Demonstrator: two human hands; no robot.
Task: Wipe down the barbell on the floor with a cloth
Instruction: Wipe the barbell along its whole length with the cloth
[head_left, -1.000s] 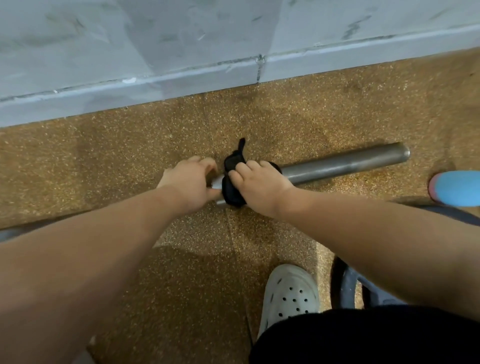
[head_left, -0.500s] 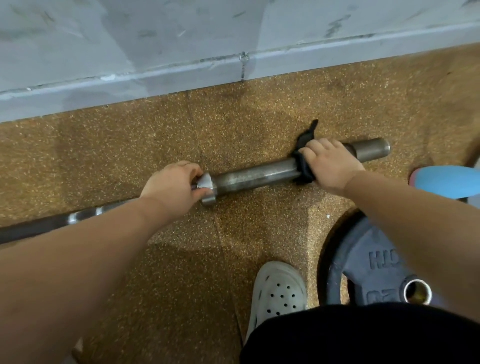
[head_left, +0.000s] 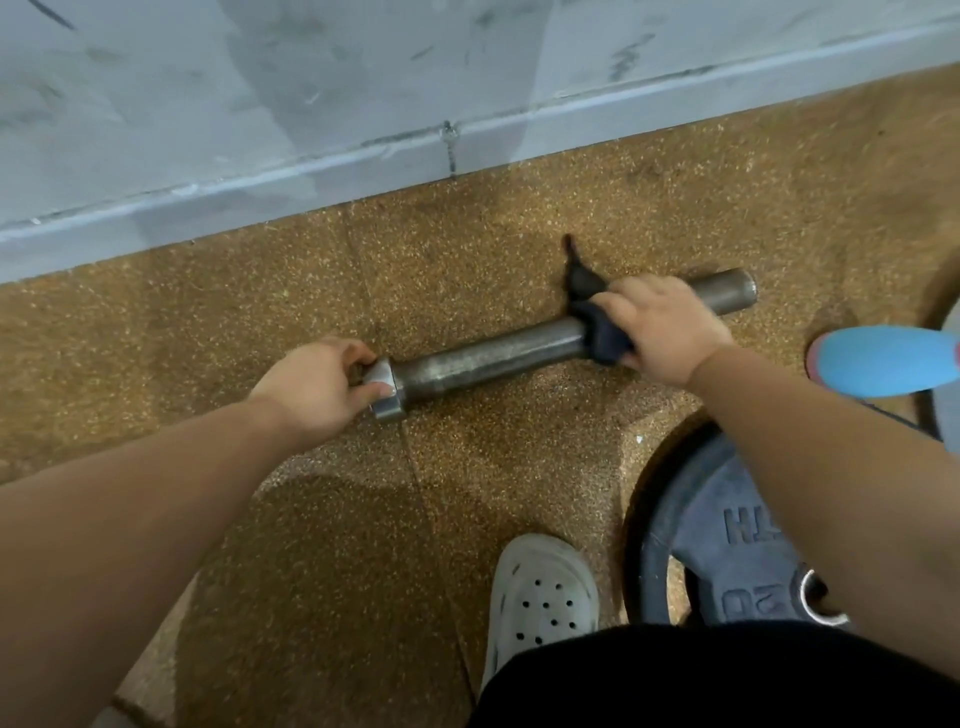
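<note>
Speckled brown rubber floor (head_left: 467, 519) runs up to a grey marbled wall (head_left: 260, 104), and the barbell (head_left: 493, 358) lies on it roughly parallel to that wall, its sleeve end pointing right. At the collar (head_left: 385, 395) the left hand (head_left: 317, 384) is curled, fingers wrapped over the top and thumb pressed on the collar's face. Farther right, the right hand (head_left: 660, 327) is clamped over a dark cloth (head_left: 597, 322) wrapped around the sleeve, a loose corner of cloth sticking up toward the wall. A black weight plate (head_left: 717, 545) lies flat near the right forearm, beside a white perforated clog (head_left: 545, 592). A blue object (head_left: 883, 361) with a pink end sits at the right edge.
</note>
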